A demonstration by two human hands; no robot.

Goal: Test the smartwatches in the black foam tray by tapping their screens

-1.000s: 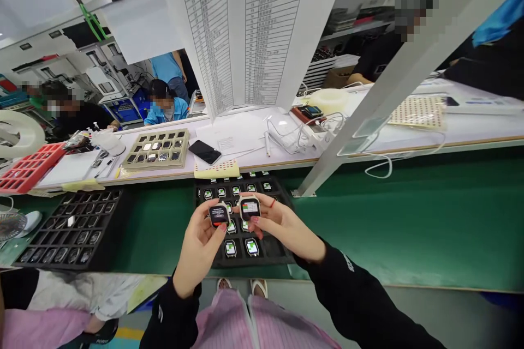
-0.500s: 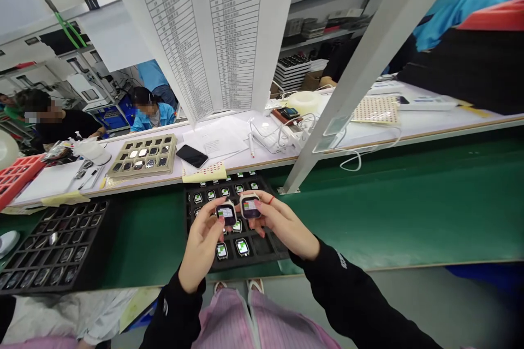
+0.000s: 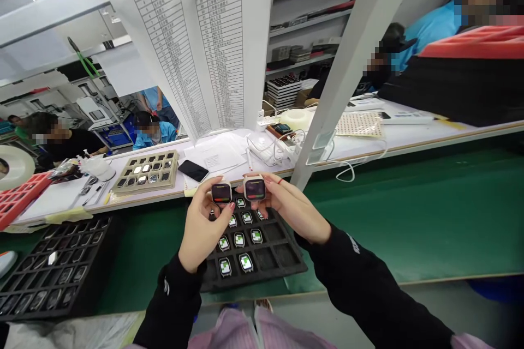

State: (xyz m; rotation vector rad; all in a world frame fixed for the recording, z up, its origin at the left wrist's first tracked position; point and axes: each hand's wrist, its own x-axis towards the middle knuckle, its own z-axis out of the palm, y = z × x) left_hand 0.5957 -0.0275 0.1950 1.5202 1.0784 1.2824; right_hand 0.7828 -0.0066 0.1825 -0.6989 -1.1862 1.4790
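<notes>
My left hand (image 3: 204, 226) is closed on a smartwatch without a strap (image 3: 221, 193), its dark screen turned up with a coloured strip along the bottom. A second smartwatch (image 3: 254, 189), pale-cased and with a similar dark screen, is held by my right hand (image 3: 289, 204). The two watches are side by side, a small gap between them. Below them on the green bench lies a black foam tray (image 3: 282, 274) of several watches (image 3: 239, 240) with lit white-and-green screens; some of its right-hand slots hold nothing. My hands hide the tray's far part.
Another black tray of watches (image 3: 39, 278) stands at left. On the raised shelf are a beige watch tray (image 3: 172, 174), a phone (image 3: 194, 170) and white cables (image 3: 347, 172). A slanted metal post (image 3: 344, 60) rises at right; printed sheets (image 3: 223, 54) hang ahead. Co-workers sit beyond.
Both watches have gone from bright table-like displays to dark screens with a coloured strip. My hands have risen slightly in view, showing more of the tray, and my right thumb has left its screen.
</notes>
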